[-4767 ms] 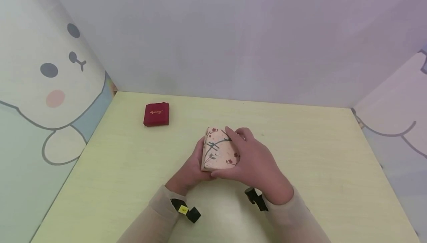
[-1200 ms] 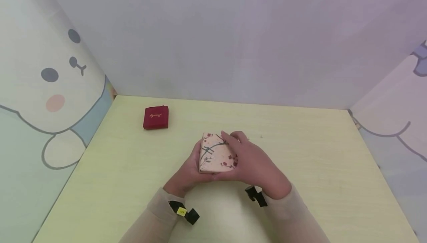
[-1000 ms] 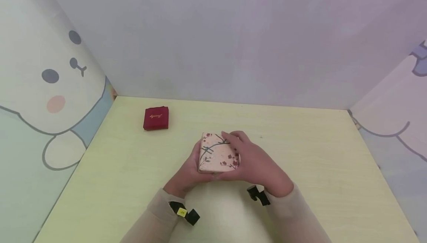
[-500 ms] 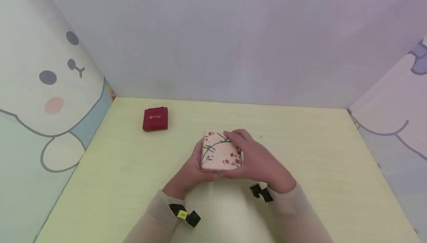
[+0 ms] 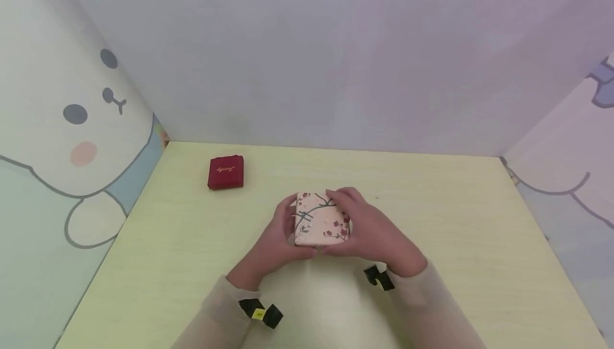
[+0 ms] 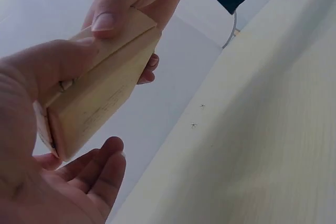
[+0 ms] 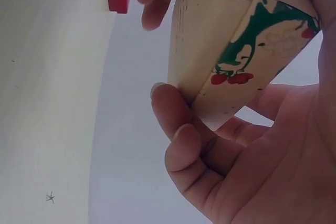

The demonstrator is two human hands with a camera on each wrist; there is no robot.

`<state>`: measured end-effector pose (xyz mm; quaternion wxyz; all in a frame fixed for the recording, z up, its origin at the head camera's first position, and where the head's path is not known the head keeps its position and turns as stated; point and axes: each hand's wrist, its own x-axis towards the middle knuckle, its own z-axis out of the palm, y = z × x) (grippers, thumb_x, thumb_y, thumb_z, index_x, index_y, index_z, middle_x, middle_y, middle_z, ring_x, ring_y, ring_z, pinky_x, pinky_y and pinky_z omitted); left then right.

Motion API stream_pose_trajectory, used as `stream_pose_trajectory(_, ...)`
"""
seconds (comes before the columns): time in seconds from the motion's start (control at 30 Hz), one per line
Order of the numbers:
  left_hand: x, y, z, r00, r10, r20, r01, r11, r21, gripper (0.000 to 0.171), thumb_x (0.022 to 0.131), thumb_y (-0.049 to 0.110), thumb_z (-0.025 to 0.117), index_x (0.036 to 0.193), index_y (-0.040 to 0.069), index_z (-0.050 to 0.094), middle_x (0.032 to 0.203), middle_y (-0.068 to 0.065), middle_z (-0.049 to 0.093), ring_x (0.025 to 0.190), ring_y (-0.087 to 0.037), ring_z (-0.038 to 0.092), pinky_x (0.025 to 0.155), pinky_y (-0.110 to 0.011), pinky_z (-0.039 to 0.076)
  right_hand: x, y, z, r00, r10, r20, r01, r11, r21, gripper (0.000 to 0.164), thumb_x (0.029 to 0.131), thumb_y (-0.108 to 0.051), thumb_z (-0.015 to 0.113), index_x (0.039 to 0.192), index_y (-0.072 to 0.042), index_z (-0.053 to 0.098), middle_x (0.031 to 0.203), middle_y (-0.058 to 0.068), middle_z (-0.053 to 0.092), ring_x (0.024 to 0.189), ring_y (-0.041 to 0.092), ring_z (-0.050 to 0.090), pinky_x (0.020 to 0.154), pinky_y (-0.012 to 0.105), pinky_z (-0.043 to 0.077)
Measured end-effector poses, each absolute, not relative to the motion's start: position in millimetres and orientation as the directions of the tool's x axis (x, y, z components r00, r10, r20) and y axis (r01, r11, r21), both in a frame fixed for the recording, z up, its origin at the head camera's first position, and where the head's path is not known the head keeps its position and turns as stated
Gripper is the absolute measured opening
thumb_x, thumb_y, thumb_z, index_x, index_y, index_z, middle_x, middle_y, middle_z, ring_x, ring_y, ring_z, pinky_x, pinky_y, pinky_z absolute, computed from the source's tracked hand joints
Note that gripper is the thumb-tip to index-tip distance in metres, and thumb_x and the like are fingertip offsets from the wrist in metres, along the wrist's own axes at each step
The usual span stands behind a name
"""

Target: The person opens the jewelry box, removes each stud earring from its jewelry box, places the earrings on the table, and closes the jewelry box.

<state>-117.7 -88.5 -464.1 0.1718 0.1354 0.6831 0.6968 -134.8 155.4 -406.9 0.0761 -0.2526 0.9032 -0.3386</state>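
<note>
A small pale-pink cardboard box [image 5: 320,220] printed with plum blossoms is held between both hands, above the table. My right hand [image 5: 379,237] grips its right end, fingers over the far edge and thumb at the near side. In the right wrist view, fingers [image 7: 173,111] curl under a corner of the box. My left hand [image 5: 273,240] has its thumb [image 6: 58,61] on the box's near side, beside a small clasp-like piece. A left fingertip meets the box's end, while other left fingers [image 6: 107,174] hang loosely bent, off the box.
A dark red box [image 5: 226,172] with gold lettering lies at the table's back left. The pale wooden table [image 5: 455,205] meets a plain back wall [image 5: 336,61]. Side panels [image 5: 101,152] carry cartoon animal prints.
The floral box was turned to a flatter, more face-on angle and has shifted slightly right. The left hand has loosened, some fingers coming off the box's left side. The red box stays put.
</note>
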Motion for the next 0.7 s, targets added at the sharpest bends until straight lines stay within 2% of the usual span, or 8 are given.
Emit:
stream_pose_trajectory(0.13,-117,-89,-459,-0.921,0.379,-0.094,-0.021,0.194,0.981,0.118,0.074,0.024,0.095,0.163,0.022,0.017,0.143,0.000,0.049,0.122,-0.021,0.055,0.102,-0.047,0.046,-134,156,-412,-0.860,-0.510,0.012,-0.403,0.665,-0.629,0.114,0.067,-0.057,0.093,0.159,-0.017,0.038,0.148,-0.004,0.041,0.110,0.011,0.054,0.090,0.035,0.052)
stream_pose_trajectory(0.33,-117,-87,-452,-0.925,0.345,-0.161,-0.024,0.369,0.929,0.125,0.071,0.032,0.096,0.165,0.020,0.015,0.128,0.002,0.051,0.107,-0.019,0.053,0.087,-0.037,0.052,-134,157,-418,-0.859,-0.511,0.009,-0.412,0.680,-0.606,0.113,0.068,-0.054,0.093,0.159,-0.016,0.038,0.149,-0.002,0.041,0.111,0.012,0.055,0.090,0.036,0.052)
stream_pose_trajectory(0.6,-125,-85,-443,-0.920,0.371,-0.127,0.103,0.541,0.835,0.125,0.072,0.040,0.094,0.165,0.016,0.014,0.120,0.006,0.053,0.101,-0.013,0.055,0.083,-0.033,0.053,-136,160,-418,-0.865,-0.502,0.009,-0.409,0.695,-0.591,0.114,0.069,-0.053,0.093,0.160,-0.013,0.036,0.150,-0.002,0.039,0.109,0.013,0.055,0.090,0.035,0.052)
stream_pose_trajectory(0.7,-133,-81,-442,-0.903,0.409,-0.134,0.136,0.565,0.814,0.130,0.072,0.047,0.093,0.166,0.016,0.008,0.128,0.005,0.055,0.107,-0.012,0.056,0.091,-0.033,0.052,-137,163,-416,-0.866,-0.499,0.006,-0.413,0.709,-0.572,0.115,0.069,-0.055,0.093,0.159,-0.011,0.036,0.151,-0.001,0.039,0.108,0.015,0.056,0.089,0.036,0.052)
